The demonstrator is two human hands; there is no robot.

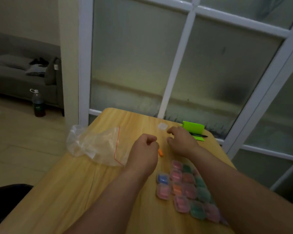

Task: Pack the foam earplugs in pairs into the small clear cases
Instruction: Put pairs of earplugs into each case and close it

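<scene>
A smooth wood-grain table (pixel 71 191) is seen, with a crinkled clear bag (pixel 98 146) (red zip line along its edge) lying at the left. One small orange earplug (pixel 160 153), a stubby foam cylinder, is seen on the table between the hands. The left hand (pixel 145 153) is curled into a loose fist; whether anything is held cannot be told. The right hand (pixel 182 141) is bent, fingers narrowly parted, near an empty clear case (pixel 162 126). Filled cases (pixel 184 188), square and glossy, are grouped beside the right forearm. No writing can be read.

Both forearms bare, no sleeves visible. Left hand (pixel 145 149) & right hand (pixel 182 141): no rings, watch, gloves seen.
</scene>
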